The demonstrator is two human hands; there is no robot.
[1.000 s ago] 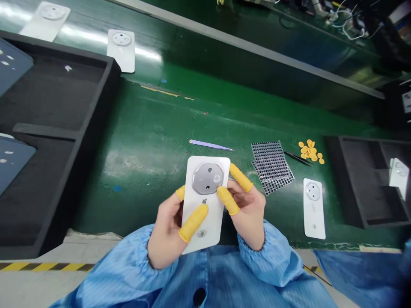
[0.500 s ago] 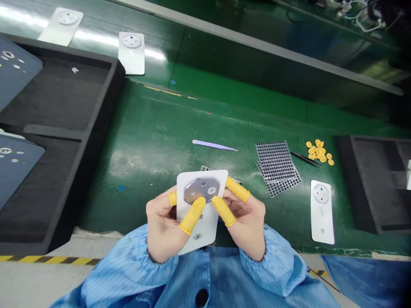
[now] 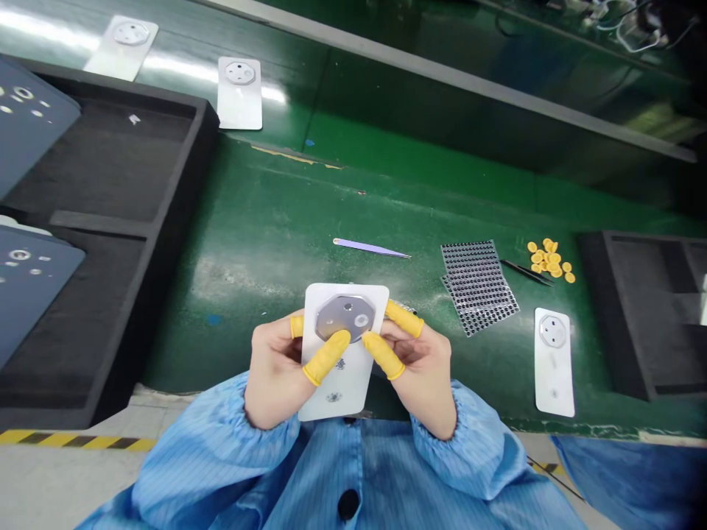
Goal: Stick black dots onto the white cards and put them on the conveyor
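Observation:
A white rounded panel [image 3: 345, 383] with a shiny grey octagonal plate at its upper end is held up between both hands, close to my body. My left hand [image 3: 281, 372] grips its left edge, the thumb lying on the face just below the octagon. On the right edge my right hand [image 3: 417, 368] holds it too, its thumb tip at the octagon's lower right corner. Yellow finger cots cover both thumbs and forefingers. The other fingers are mostly behind the panel. Beyond it lie purple tweezers [image 3: 373, 248]. A small dotted sheet is partly hidden behind the panel.
Right of my hands are sheets of black dots [image 3: 479, 287], black tweezers [image 3: 527, 273], loose yellow finger cots [image 3: 546, 259] and another white panel [image 3: 554, 375]. Black trays stand left [image 3: 182, 177] and right [image 3: 618, 324]. Two more white panels [image 3: 239, 103] [image 3: 118, 59] lie at the back left.
The panel has risen slightly and tilted a little in my hands, the thumbs moving with it. Both hands keep their grip. The view has shifted slightly.

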